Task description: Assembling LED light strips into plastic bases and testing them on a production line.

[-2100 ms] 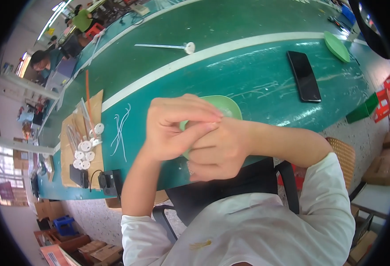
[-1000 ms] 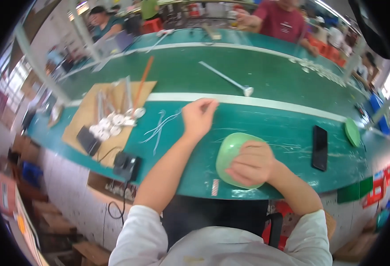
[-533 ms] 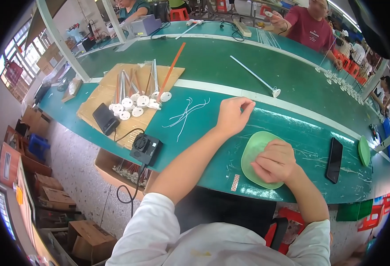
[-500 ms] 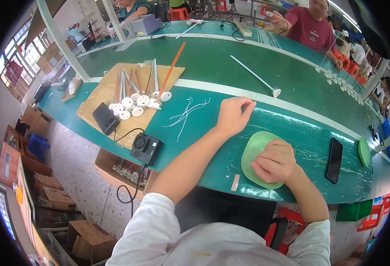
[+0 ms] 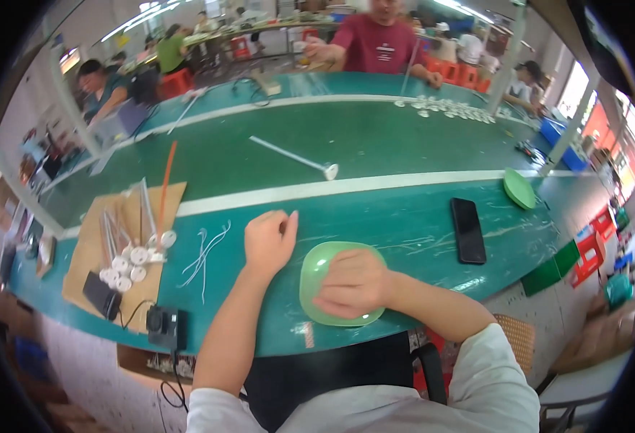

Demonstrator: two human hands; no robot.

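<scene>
The person's left hand (image 5: 270, 244) is over the near part of the green table (image 5: 404, 234), loosely curled with the thumb up beside the bent forefinger; whether it grips anything cannot be told. The right hand (image 5: 353, 285) is over the green bowl (image 5: 311, 285), its fingers bent and bunched, hiding part of the inside; whether they pinch something is hidden. The bowl sits near the table's front edge, to the right of the left hand. Left of that hand lie a few crossed white wires (image 5: 202, 260), and farther left a cardboard sheet (image 5: 80, 249) carries white discs (image 5: 138, 256) with long strips. A black phone (image 5: 468, 231) and a second green dish (image 5: 519, 190) lie to the right.
</scene>
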